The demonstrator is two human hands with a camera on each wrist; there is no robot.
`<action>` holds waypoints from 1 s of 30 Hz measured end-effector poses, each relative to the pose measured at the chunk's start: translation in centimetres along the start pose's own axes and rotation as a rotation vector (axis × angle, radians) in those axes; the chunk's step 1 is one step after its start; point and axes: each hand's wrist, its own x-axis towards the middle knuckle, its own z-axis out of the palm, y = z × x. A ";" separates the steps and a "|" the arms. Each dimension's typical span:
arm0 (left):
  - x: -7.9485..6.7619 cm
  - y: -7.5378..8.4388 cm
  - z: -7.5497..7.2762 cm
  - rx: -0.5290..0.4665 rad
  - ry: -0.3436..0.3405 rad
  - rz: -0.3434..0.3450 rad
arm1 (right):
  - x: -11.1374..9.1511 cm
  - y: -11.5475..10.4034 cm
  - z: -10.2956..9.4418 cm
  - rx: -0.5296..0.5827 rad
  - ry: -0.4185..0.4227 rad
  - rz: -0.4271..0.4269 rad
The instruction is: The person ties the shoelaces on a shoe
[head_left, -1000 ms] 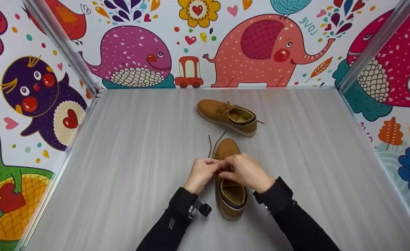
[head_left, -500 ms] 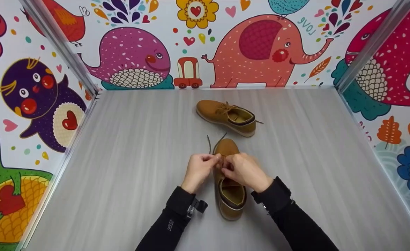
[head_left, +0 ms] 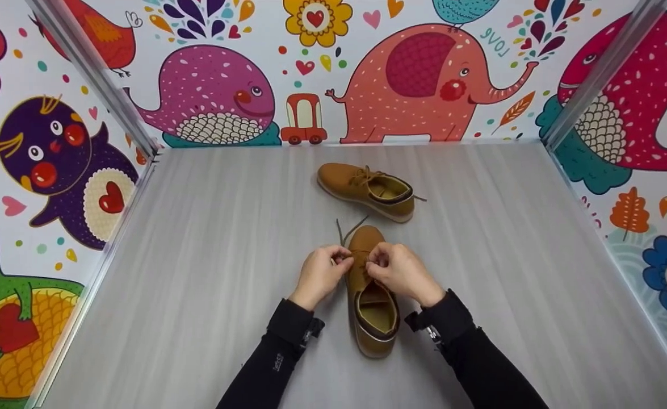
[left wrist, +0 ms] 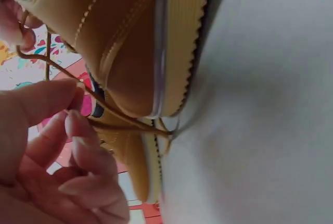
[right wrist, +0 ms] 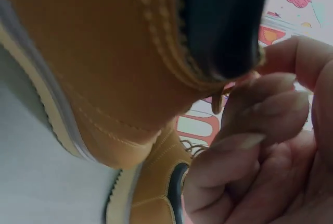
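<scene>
A tan lace-up shoe [head_left: 376,345] stands upright between my hands, its toe pointing away from me. At the left of its lacing, my left hand [head_left: 319,274] pinches a brown shoelace [left wrist: 112,110] between thumb and forefinger, seen in the left wrist view. My right hand [head_left: 406,272] is over the right side of the lacing, fingers curled. In the left wrist view, its fingertips [left wrist: 26,39] pinch a looped part of the lace. The right wrist view hides most of that grip behind the fingers and the dark collar. Two loose lace ends lie beyond the toe, at the left.
A second tan shoe [head_left: 342,177] lies farther back, turned sideways with its toe to the left and its lace tied in a bow. Beneath both is a pale grey wood-look surface [head_left: 219,227], enclosed by printed cartoon panels [head_left: 310,119] at the back and sides.
My hands have drawn apart over the lacing, the left going slightly forward and to the left. Both shoes stay in place apart from a small shift of the whole view.
</scene>
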 end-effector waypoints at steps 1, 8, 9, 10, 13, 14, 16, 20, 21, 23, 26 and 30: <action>-0.2 0.2 -0.1 0.008 0.014 0.010 | 0.1 0.1 0.0 0.026 0.006 0.020; -1.7 1.4 -1.3 -0.002 0.000 0.074 | 0.7 0.5 -0.4 0.173 0.050 0.142; -1.9 1.6 -1.5 -0.018 -0.020 0.072 | 0.8 0.6 -0.5 0.171 0.051 0.144; -2.2 1.6 -1.7 -0.034 -0.041 0.070 | 0.8 0.6 -0.6 0.166 0.047 0.142; -3.0 1.9 -2.4 -0.076 -0.100 0.062 | 0.9 0.6 -0.9 0.149 0.034 0.121; -3.3 1.9 -2.6 -0.090 -0.116 0.059 | 0.9 0.6 -1.0 0.149 0.032 0.117; -3.8 2.0 -2.9 -0.114 -0.151 0.057 | 0.9 0.5 -1.1 0.152 0.026 0.114; -4.5 2.3 -3.3 -0.168 -0.237 0.028 | 0.8 0.3 -1.3 0.172 0.031 0.133; -4.6 2.4 -3.3 -0.179 -0.259 0.018 | 0.8 0.3 -1.3 0.175 0.034 0.135; -4.8 2.5 -3.4 -0.212 -0.291 -0.011 | 0.8 0.1 -1.3 0.184 0.035 0.133; -4.9 2.5 -3.3 -0.318 -0.325 -0.080 | 0.7 0.0 -1.3 0.196 0.031 0.131; -4.7 2.5 -2.8 -0.585 -0.340 -0.189 | 0.5 -0.3 -1.4 0.220 0.017 0.133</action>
